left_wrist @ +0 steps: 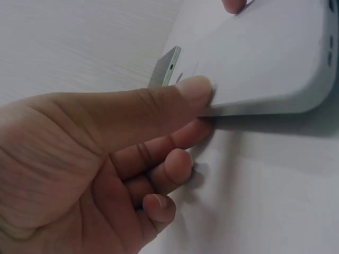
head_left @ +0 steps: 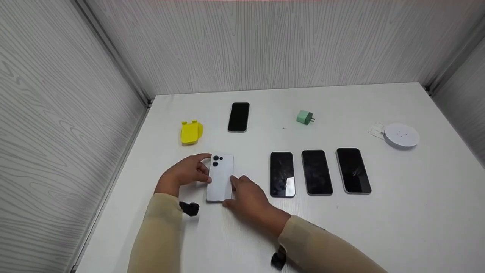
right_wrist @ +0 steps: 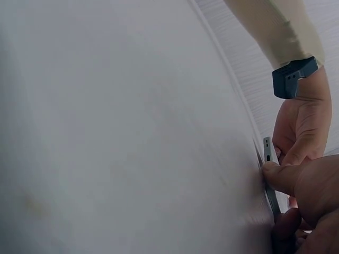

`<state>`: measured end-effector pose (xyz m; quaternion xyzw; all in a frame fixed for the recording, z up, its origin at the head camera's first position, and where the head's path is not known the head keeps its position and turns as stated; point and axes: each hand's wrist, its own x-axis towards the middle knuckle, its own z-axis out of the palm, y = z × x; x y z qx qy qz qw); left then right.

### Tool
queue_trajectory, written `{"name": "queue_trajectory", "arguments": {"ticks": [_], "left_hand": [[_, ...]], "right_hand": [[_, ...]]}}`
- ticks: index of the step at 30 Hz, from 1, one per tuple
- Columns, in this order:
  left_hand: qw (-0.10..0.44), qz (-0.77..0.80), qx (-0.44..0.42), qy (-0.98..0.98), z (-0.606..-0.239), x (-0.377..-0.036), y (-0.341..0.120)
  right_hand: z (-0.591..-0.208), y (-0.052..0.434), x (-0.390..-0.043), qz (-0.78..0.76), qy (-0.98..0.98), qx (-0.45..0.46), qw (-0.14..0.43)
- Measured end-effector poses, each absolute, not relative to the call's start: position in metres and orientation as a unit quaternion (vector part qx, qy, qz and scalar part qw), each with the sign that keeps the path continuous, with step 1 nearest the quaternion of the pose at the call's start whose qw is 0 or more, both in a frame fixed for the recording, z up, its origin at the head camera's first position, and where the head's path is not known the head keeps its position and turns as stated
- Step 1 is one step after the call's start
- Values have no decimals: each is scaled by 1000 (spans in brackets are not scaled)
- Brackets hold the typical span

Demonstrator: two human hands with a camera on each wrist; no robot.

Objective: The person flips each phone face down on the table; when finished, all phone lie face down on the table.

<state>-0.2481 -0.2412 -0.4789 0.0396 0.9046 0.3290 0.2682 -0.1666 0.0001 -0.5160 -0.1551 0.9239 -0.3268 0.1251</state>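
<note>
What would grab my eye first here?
Probably the white phone, held by the left hand and right hand, left of centre. Next, the bright yellow piece, farther back and to the left. Three dark phones also stand out, lined up right of the hands.

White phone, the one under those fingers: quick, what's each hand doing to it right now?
Left hand: holding the white phone along its left edge in the head view.
Right hand: holding the same phone around its lower right corner.

The phone [head_left: 220, 184] between the fingers [head_left: 202, 177] is white; beyond them the stand [head_left: 189, 133] is yellow, the plug [head_left: 304, 117] green, the wall [head_left: 265, 49] grey wood-grained.
</note>
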Motion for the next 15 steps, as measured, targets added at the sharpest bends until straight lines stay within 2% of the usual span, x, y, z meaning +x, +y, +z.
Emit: {"name": "queue_trajectory", "arguments": {"ticks": [15], "left_hand": [[260, 319, 36, 911, -478, -244, -238]], "right_hand": [[-518, 1, -166, -330, 922, -161, 122]]}}
